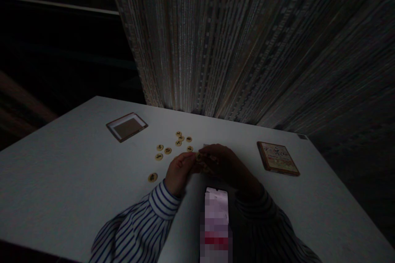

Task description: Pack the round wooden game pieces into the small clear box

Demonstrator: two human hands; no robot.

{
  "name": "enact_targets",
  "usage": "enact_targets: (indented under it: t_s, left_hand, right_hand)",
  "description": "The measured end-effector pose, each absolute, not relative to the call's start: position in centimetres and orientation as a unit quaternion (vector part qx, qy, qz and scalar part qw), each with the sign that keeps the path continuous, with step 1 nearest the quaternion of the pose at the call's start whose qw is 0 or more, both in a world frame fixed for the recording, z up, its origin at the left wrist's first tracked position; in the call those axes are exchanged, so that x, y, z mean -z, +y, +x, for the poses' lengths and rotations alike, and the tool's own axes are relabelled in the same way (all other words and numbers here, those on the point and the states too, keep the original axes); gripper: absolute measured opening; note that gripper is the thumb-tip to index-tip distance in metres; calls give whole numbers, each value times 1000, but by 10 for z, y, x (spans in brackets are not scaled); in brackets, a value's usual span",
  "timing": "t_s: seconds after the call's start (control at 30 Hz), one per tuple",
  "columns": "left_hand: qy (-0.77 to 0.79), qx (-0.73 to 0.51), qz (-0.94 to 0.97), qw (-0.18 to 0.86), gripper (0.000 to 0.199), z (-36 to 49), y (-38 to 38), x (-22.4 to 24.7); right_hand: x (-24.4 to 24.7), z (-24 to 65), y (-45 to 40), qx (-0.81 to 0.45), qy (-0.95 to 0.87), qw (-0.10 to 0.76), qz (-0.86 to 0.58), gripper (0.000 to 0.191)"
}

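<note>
Both hands meet over the white table (pixel 129 176), just beyond a lit phone (pixel 216 213). My left hand (pixel 179 171) is closed, thumb and fingers pinched at the edge of a round Chinese chess piece (pixel 199 157). From the other side my right hand (pixel 226 164) curls over this piece and a few more like it; its fingers partly hide them in the dim light. To the left and beyond my hands lie several loose pieces with dark characters, among them a single piece (pixel 152 177) near my left sleeve and another piece (pixel 167 151) farther off.
A shallow open box part (pixel 142 125) with a pale inside lies at the back left. On the right is a flat box (pixel 278 158) with a printed top. A small dark square (pixel 302 137) sits by the far right corner. String curtains (pixel 197 49) hang behind the table.
</note>
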State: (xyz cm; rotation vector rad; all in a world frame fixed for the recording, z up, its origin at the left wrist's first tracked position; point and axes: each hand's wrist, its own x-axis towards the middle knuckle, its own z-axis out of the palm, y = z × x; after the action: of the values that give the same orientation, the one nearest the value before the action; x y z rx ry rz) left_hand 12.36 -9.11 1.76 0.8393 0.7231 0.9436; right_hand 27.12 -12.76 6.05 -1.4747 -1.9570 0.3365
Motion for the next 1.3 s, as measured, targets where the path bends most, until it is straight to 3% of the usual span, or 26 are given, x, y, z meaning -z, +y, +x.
enact_targets:
  t_s: [0.6, 1.03, 1.3]
  left_hand:
    - [362, -436, 392, 724, 37, 123, -90, -13]
    - [351, -425, 425, 718, 38, 123, -89, -12]
    - [387, -447, 419, 690, 37, 123, -85, -9]
  right_hand:
    - [-58, 272, -127, -99, -782, 294, -541, 32]
    - [-67, 276, -127, -69, -806, 235, -539, 22]
    - [-73, 298, -130, -54, -794, 256, -548, 25]
